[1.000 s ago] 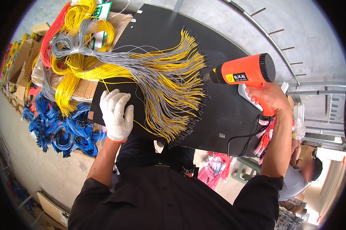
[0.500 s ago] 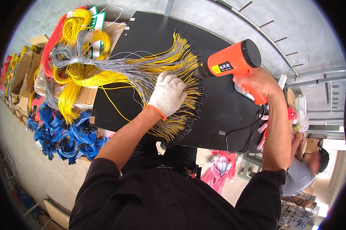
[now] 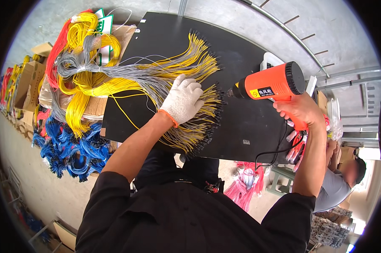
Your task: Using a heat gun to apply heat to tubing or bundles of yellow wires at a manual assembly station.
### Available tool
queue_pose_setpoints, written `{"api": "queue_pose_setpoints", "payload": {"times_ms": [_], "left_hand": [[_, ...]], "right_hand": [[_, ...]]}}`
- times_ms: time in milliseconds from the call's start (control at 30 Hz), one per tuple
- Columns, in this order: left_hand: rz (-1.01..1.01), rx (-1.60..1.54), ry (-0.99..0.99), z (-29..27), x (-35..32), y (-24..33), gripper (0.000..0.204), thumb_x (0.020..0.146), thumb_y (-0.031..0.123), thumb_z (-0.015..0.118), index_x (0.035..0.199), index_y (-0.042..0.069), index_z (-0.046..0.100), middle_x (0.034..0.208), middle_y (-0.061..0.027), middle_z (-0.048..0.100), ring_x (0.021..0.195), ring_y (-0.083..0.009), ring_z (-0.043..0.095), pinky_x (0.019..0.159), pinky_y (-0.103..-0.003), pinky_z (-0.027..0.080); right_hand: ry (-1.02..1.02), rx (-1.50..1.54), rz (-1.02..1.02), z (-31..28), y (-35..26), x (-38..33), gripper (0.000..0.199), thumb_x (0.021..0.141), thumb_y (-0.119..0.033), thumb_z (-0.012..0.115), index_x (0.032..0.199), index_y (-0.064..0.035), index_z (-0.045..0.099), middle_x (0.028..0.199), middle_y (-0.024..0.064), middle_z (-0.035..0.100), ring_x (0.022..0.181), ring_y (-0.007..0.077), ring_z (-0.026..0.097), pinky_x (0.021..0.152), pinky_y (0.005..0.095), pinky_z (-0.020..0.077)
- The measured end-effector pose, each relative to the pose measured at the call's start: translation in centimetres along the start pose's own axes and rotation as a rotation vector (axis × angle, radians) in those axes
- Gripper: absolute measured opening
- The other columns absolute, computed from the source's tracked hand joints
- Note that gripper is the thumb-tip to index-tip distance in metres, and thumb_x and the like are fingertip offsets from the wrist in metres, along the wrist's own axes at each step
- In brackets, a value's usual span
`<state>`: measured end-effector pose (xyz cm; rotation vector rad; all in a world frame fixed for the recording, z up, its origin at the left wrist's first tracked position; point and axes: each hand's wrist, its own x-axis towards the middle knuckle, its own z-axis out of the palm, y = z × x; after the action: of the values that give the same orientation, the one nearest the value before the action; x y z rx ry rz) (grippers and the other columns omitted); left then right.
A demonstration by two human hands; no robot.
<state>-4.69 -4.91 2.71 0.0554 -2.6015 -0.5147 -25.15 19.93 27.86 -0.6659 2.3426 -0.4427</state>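
Note:
My right hand [image 3: 303, 110] is bare and wraps round the handle of an orange heat gun [image 3: 268, 81]. The black nozzle aims left at the black-tipped ends of a fan of yellow and grey wires [image 3: 190, 134] spread over a black tabletop [image 3: 243, 122]. A white knitted glove with an orange cuff covers my left hand [image 3: 182, 101], which lies flat on the wires with fingers stretched out. Toward the left the wires gather into tied yellow and grey coils [image 3: 95, 84]. A black cord hangs from the gun.
Blue wire bundles [image 3: 78, 147] lie beyond the table's left edge, near cardboard boxes [image 3: 28, 84]. Pink bundles [image 3: 245, 185] and a green stool [image 3: 279, 179] are below the front edge. A white tray [image 3: 271, 60] sits behind the gun. A co-worker [image 3: 340, 185] is at the right.
My right hand has moved the heat gun right and nearer to me, uncovering the white tray. My left hand stays on the wires, nearly in the same place.

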Motion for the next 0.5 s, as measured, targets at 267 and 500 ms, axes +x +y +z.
{"api": "queue_pose_setpoints", "payload": {"times_ms": [267,500], "left_hand": [[-0.038,0.056,-0.034,0.2,-1.1,0.8,0.031,0.094,0.029,0.074,0.115,0.005,0.074,0.126,-0.0090,0.071,0.138,-0.0327,0.057,0.129,-0.061,0.029],[-0.069,0.050,0.291,-3.8,-3.0,2.3,0.042,0.082,0.015,0.083,0.121,0.008,0.070,0.123,-0.0087,0.070,0.132,-0.0319,0.059,0.124,-0.062,0.035]], "right_hand": [[-0.005,0.065,-0.019,1.8,0.2,1.4,0.033,0.089,-0.026,0.086,0.108,-0.0001,0.075,0.085,0.0045,0.074,0.071,0.0134,0.070,0.064,0.0315,0.0581],[0.001,0.052,-0.082,2.0,-1.3,3.7,0.037,0.090,-0.031,0.084,0.110,-0.0018,0.074,0.089,0.0048,0.073,0.074,0.0138,0.070,0.066,0.0319,0.0585]]}}
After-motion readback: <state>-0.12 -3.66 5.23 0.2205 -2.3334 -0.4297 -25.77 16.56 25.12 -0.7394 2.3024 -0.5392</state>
